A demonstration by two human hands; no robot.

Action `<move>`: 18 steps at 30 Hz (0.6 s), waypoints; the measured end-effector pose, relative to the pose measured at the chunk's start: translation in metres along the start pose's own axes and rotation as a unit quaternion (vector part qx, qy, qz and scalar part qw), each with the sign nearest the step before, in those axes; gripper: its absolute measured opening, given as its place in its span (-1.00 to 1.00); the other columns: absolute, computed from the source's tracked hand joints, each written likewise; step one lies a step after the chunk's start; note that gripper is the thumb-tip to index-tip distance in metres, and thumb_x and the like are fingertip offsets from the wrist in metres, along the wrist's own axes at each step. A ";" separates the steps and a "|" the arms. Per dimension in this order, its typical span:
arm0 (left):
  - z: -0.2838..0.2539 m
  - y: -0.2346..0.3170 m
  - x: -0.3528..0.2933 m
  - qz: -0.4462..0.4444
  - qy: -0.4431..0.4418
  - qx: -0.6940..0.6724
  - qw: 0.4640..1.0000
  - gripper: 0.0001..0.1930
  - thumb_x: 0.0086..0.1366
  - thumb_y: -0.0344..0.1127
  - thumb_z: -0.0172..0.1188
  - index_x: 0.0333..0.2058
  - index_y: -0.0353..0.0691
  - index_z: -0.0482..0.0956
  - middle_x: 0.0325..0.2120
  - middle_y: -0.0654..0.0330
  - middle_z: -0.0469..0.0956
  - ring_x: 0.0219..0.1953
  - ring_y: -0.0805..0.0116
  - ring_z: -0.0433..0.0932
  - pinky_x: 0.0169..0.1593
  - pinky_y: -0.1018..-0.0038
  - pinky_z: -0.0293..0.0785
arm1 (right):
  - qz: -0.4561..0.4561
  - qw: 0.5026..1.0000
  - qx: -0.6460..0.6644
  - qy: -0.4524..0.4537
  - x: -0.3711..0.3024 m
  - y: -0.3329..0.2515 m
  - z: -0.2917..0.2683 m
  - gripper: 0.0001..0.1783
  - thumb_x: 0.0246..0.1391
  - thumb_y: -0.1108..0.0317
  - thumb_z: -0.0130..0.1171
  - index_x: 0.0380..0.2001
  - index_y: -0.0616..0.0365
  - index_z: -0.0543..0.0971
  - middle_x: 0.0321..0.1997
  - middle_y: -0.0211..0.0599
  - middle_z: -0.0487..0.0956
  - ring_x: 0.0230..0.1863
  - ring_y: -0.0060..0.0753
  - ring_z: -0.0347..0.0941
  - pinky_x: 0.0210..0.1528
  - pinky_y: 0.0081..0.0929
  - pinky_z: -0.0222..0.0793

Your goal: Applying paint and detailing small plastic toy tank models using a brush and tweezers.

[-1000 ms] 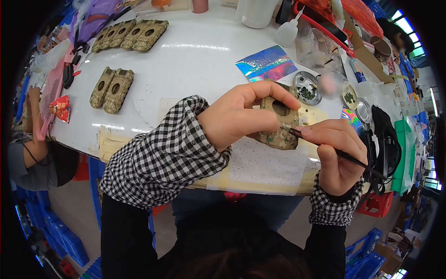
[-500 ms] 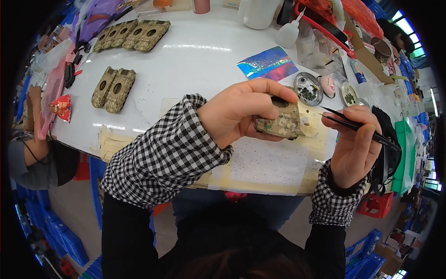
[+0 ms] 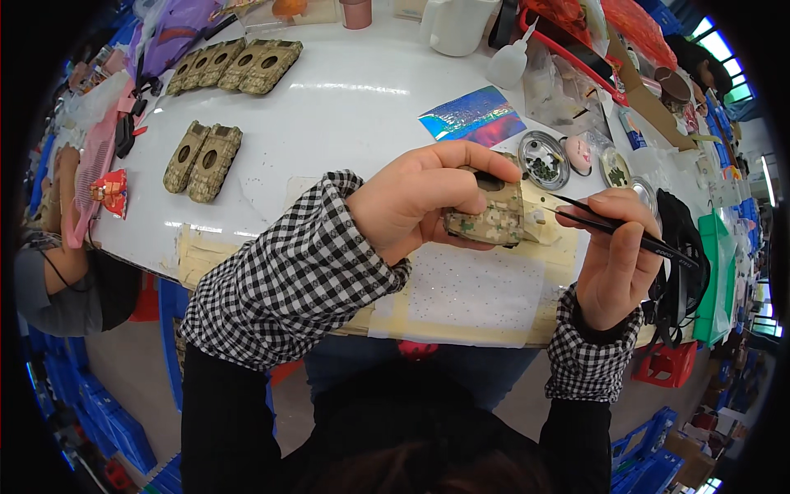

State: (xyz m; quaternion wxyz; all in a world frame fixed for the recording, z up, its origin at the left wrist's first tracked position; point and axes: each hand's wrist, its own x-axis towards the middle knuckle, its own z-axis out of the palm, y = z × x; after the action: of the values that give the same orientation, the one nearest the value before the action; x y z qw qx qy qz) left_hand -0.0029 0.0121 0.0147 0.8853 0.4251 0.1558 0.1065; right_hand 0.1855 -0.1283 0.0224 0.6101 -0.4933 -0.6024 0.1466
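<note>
Through the head camera I see a big white table (image 3: 354, 115), with yellow tape along the edge near me. Off to the right sits a green tray (image 3: 714, 284).

My two hands, in black-and-white checked cuffs, are over the near side of the table. Below them lies a white paper (image 3: 477, 288) with lots of tiny dots on it. A row of five blotchy shells (image 3: 239, 64) stands far off to the left, and a pair of shells (image 3: 216, 169) lies closer, side by side. Past my hands there is a shiny blue and pink sheet (image 3: 471, 115).

My left hand (image 3: 428, 189) holds one tan and green shell (image 3: 490, 221). The thumb is on top and the fingers curl around it. This shell is up above the taped edge, near the top of the dotted paper, and it has a dark round hole.

My right hand (image 3: 617, 259) pinches black tweezers (image 3: 609, 224) between thumb and fingers. The two thin tips are a little bit apart, just beside the shell and not touching it.

Just past the shell is a round silver tin (image 3: 539, 148). Next to it is a small pink thing (image 3: 579, 154). The littlest things are the dark green bits (image 3: 543, 169) inside the tin.
</note>
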 end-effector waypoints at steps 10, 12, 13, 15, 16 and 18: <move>-0.021 0.021 -0.002 0.122 0.120 -0.004 0.985 -0.53 0.33 -0.17 -0.22 0.10 -0.33 0.35 -0.04 0.04 0.47 -0.03 0.21 0.54 -0.06 0.35 0.57 | -0.017 0.984 -0.034 0.173 0.006 0.016 -0.012 -0.47 0.38 0.08 -0.30 -0.02 0.40 0.38 -0.39 -0.17 0.56 -0.33 -0.34 0.55 -0.22 -0.43 0.49; -0.025 0.024 -0.002 0.122 0.144 -0.006 0.982 -0.56 0.38 -0.20 -0.26 0.14 -0.27 0.31 -0.01 0.08 0.45 -0.05 0.28 0.53 -0.03 0.36 0.57 | -0.017 0.982 -0.038 0.184 0.009 0.017 -0.015 -0.50 0.37 0.10 -0.25 -0.05 0.41 0.41 -0.35 -0.15 0.55 -0.34 -0.41 0.54 -0.25 -0.47 0.52; -0.024 0.024 0.000 0.127 0.164 0.004 0.978 -0.56 0.39 -0.21 -0.27 0.17 -0.25 0.27 0.01 0.08 0.43 -0.04 0.28 0.53 -0.03 0.36 0.57 | -0.017 0.981 -0.040 0.189 0.010 0.018 -0.016 -0.51 0.36 0.11 -0.23 -0.06 0.41 0.42 -0.33 -0.14 0.55 -0.34 -0.44 0.53 -0.26 -0.49 0.54; -0.022 0.021 0.002 0.136 0.205 0.026 0.969 -0.55 0.41 -0.23 -0.29 0.22 -0.20 0.18 0.06 0.08 0.38 -0.01 0.28 0.51 -0.02 0.36 0.57 | -0.012 0.978 -0.072 0.195 0.011 0.021 -0.018 -0.53 0.36 0.14 -0.22 -0.05 0.40 0.42 -0.35 -0.16 0.55 -0.36 -0.45 0.52 -0.26 -0.51 0.53; -0.022 0.021 0.003 0.137 0.213 0.029 0.967 -0.54 0.42 -0.24 -0.30 0.25 -0.19 0.12 0.08 0.07 0.35 0.00 0.27 0.50 -0.01 0.35 0.57 | -0.009 0.976 -0.087 0.198 0.011 0.023 -0.019 -0.55 0.36 0.16 -0.21 -0.04 0.40 0.41 -0.36 -0.17 0.55 -0.37 -0.46 0.52 -0.26 -0.52 0.52; -0.022 0.021 0.003 0.139 0.230 0.034 0.963 -0.51 0.43 -0.26 -0.31 0.30 -0.15 -0.01 0.13 0.05 0.30 0.03 0.24 0.48 0.01 0.34 0.57 | -0.004 0.974 -0.099 0.205 0.013 0.024 -0.020 -0.59 0.36 0.21 -0.20 -0.05 0.39 0.42 -0.37 -0.19 0.55 -0.37 -0.46 0.52 -0.26 -0.53 0.51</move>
State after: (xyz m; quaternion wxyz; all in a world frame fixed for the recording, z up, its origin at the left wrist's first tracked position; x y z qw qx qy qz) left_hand -0.0088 0.0415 0.0177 0.7873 0.4362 0.2976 0.3184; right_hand 0.2159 -0.1155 0.0156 0.6691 -0.5685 -0.4782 -0.0208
